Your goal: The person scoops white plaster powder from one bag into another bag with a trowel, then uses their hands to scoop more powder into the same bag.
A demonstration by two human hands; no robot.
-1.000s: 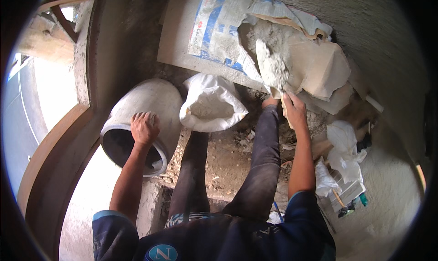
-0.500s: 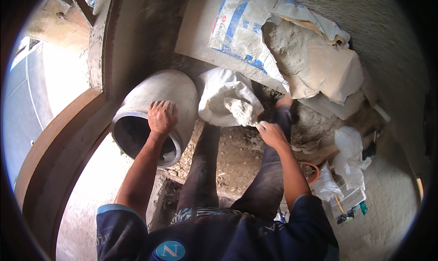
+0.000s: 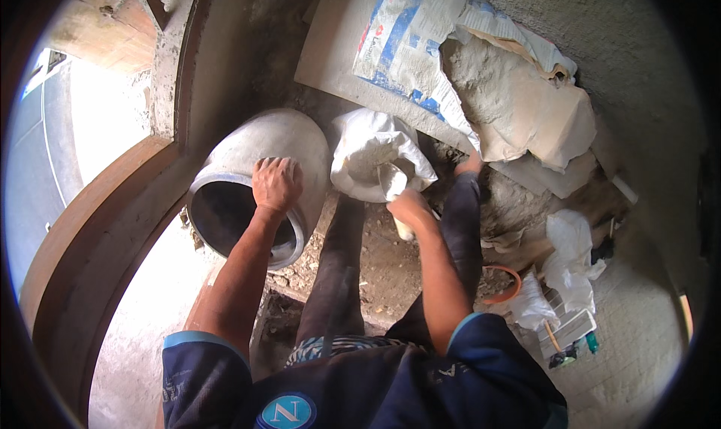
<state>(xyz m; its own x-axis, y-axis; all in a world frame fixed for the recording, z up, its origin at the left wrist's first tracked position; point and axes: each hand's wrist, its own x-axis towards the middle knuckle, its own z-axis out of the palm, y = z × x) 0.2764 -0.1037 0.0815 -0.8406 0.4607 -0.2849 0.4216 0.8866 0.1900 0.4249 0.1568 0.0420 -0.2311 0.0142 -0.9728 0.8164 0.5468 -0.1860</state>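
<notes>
My left hand (image 3: 277, 183) rests on top of a large whitish drum (image 3: 259, 140), just behind its rim, fingers laid over the curved side and holding nothing. The drum lies tilted, its dark mouth facing me. Right of it, between my feet, stands an open white sack (image 3: 374, 132) with pale grey powder (image 3: 369, 161) inside. My right hand (image 3: 411, 210) is closed round a trowel (image 3: 391, 181). The trowel's blade is in the sack's mouth, and the light butt of its handle sticks out below my fist.
Beyond the sack, a torn paper bag (image 3: 409, 42) spilling grey powder lies on a board (image 3: 330, 61). An orange ring-shaped rim (image 3: 513, 288), white plastic bags (image 3: 568, 260) and a white rack (image 3: 577, 325) lie at right. A curved ledge (image 3: 98, 204) runs along the left.
My right hand has moved left and nearer the sack; the trowel, heaped with powder before, now shows a mostly bare blade over the sack. My left hand stays on the drum.
</notes>
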